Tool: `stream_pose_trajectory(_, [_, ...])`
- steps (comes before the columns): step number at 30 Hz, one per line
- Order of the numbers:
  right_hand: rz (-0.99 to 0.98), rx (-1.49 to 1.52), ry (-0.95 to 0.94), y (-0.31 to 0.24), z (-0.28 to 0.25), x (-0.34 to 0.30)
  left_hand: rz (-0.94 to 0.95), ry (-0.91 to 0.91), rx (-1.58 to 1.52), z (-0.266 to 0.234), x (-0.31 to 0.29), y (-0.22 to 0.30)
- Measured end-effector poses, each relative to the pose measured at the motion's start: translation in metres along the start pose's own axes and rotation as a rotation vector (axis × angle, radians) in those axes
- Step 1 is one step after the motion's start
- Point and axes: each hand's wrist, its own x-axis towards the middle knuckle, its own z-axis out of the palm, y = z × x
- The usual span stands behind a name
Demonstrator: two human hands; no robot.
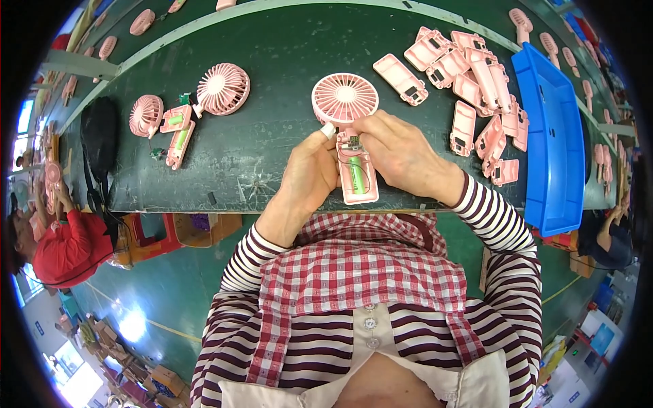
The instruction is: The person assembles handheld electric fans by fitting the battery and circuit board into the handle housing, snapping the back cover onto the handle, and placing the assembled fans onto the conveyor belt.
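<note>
Open fan at the bench: wires and board under the fingers

Position: fan (345, 102) between both hands, at the near edge of the bench (286, 149), straight in front of the wearer. Whether the handle (347, 187) rests on the surface or is held just clear of it: cannot tell.

Hands: left hand (309, 170) closed along the left side of the handle, covered thumb, white cover (328, 130), near the neck. Right hand (394, 149) bent over the neck, fingertips bunched at the board (354, 141); cannot tell whether they pinch a lead, the board or the plastic.

Step, as judged: seating the board and dressing the wires (347, 162). Best done with the left hand steadying the handle wall while the right presses lightly at the board's edges, off the display. Wires should lie inside the rim, slack, not pulled at their joints; a strand left across the rim could get pinched. Keep pressure off the green battery (357, 175).

Orientation: long axis runs away from the wearer, near end slightly to the right. Round head points away, grille up; handle end toward the wearer, open side up.
</note>
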Motion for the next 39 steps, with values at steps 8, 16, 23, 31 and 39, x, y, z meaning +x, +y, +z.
stream_pose_trajectory(8, [-0.060,-0.023,-0.014,-0.001,0.003,0.000,-0.017,0.056,0.162,0.002,-0.002,-0.006])
stream_pose_trajectory(16, [-0.034,-0.066,-0.121,-0.005,0.003,0.005,-0.013,0.056,0.202,-0.006,0.000,-0.010])
stream_pose_trajectory(23, [0.033,-0.163,-0.094,-0.005,0.005,0.001,-0.009,0.086,0.173,-0.005,0.002,-0.010])
stream_pose_trajectory(31, [0.056,-0.066,-0.003,0.002,0.015,-0.009,-0.022,0.114,0.272,-0.009,0.003,-0.010])
stream_pose_trajectory(39, [0.064,0.003,0.016,0.003,0.009,-0.008,-0.099,-0.154,0.000,-0.025,-0.001,-0.002])
